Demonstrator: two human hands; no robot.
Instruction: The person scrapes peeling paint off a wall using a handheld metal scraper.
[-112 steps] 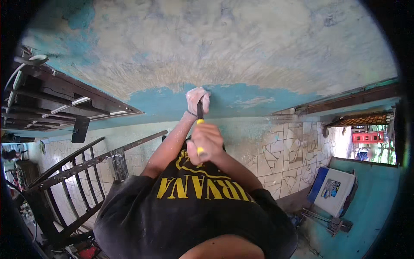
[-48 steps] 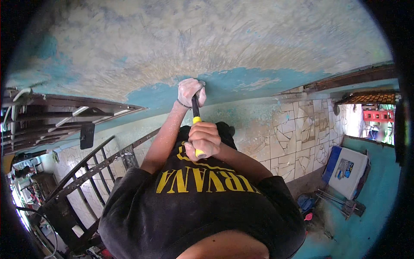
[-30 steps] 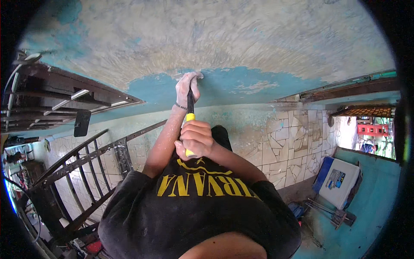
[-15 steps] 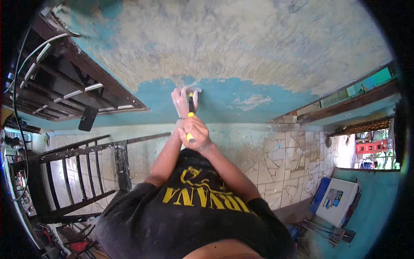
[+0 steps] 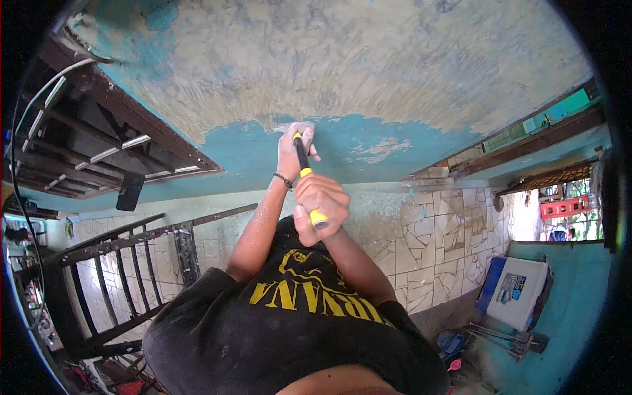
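Observation:
With both hands I hold a long-handled scraper (image 5: 302, 157), its grip black with yellow bands. My right hand (image 5: 321, 201) is wrapped round the lower end of the handle, and the yellow butt sticks out below the fist. Farther up, my left hand (image 5: 289, 151), whitened with dust and with a dark bracelet at the wrist, closes round the head end. That end presses against the wall (image 5: 368, 128), where blue paint meets a rough, bare pale patch. Its blade is mostly hidden by the left fingers.
A dark wooden window frame with bars (image 5: 99, 131) is at the upper left, a dark phone-like slab (image 5: 130, 191) at its corner. A black ladder-like rack (image 5: 125, 263) stands left. At right are a wooden ledge (image 5: 533, 145) and a white-and-blue box (image 5: 517, 293).
My right hand and the handle's butt have swung to the right, so the scraper slants more. The left hand has shifted slightly up and right, its fingers now closer round the head.

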